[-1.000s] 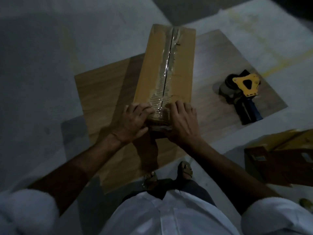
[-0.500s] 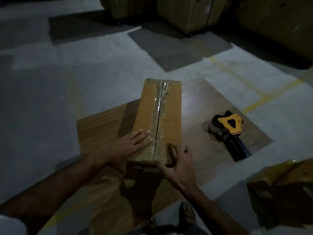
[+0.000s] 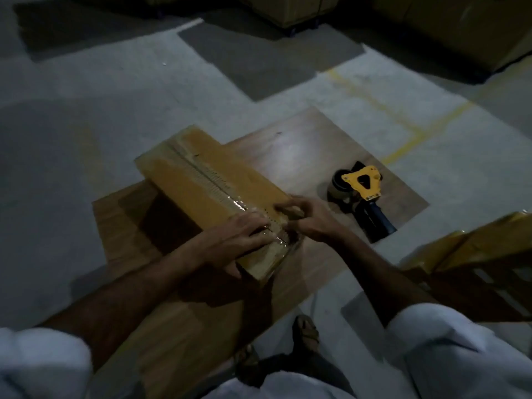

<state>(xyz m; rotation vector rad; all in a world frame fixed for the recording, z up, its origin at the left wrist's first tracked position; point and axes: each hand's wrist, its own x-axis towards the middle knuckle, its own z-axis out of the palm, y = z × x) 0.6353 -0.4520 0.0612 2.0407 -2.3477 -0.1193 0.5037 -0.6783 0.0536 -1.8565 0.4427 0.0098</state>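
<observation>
Seen from the head camera, in dim light, both hands meet at the near end of a long cardboard box [image 3: 207, 191]. The box runs away from them, slanting up and to the left across a wooden board [image 3: 302, 151] on the concrete floor [image 3: 86, 110].

The left hand [image 3: 241, 240] lies over the end of the box. Its fingers are fairly straight and pressed down on the shiny tape [image 3: 230, 198] that covers the top seam, and its thumb drops down the end face. The right hand [image 3: 313, 218] sits just beside it, almost touching. Its fingers are bent, with the tips on the top of the box at the right-hand edge. It is too murky to tell whether they pinch the tape or only press on it. I also can't tell whether this end of the box rests flat on the board.

Just beyond the right hand's knuckles, clear of the box, a yellow tape dispenser [image 3: 359, 194] lies on the board with its dark handle pointing back towards the person. Further out past the right forearm sits another carton [image 3: 475, 254], half in shadow. Below the hands are white sleeves [image 3: 449, 341] and a sandalled foot [image 3: 305, 332]. Far beyond the box, big cartons [image 3: 288, 10] stand at the back, and a yellow floor line [image 3: 411, 139] runs past the board.
</observation>
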